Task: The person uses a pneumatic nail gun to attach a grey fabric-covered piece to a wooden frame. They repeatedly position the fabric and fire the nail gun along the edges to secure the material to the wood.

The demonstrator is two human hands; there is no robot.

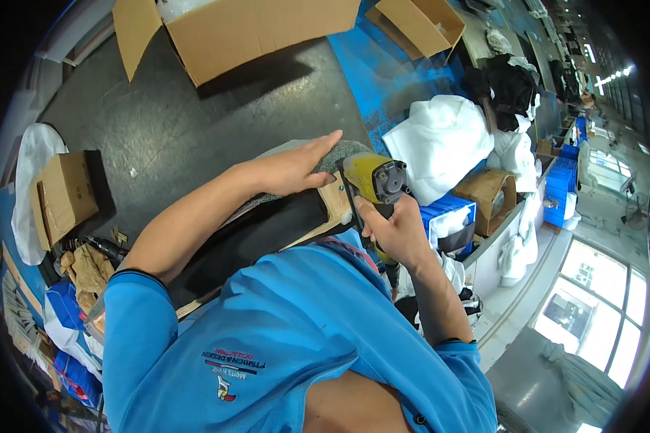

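R hand (401, 229) closed firmly round the grip of a yellow-and-black power tool (374, 175), its nose at the frame's R end; can't tell if it's touching. L hand (290, 170) open, fingers out straight, thumb apart, laid over the grey fabric (269, 196) nr that same end. Wooden frame (336, 203) sits btwn the person's torso & the dark table (245, 101). White cloth (440, 141) just R of the tool; big cardboard box (263, 40) at the table's far side.
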